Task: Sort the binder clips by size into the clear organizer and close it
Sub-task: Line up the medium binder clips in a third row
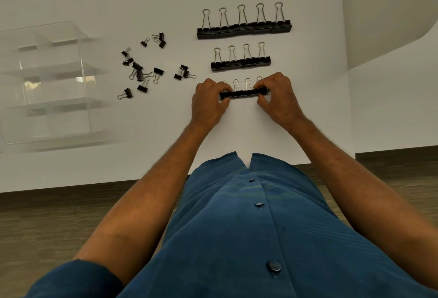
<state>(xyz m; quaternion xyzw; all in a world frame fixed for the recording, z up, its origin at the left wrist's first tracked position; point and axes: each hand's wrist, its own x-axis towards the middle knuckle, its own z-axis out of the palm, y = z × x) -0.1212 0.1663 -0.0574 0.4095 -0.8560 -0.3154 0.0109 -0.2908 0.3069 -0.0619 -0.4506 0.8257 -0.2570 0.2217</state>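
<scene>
Black medium clips (244, 94) are being squared into a row, both hands pinching its ends—left hand (209, 103), right hand (277, 98)—before loading the organizer (47, 84).

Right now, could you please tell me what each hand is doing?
Left hand: pinches the left end of the nearest row of binder clips.
Right hand: pinches the right end of the same row.

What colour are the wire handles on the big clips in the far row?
Silver metal, on black bodies: far row of clips, head view.
</scene>
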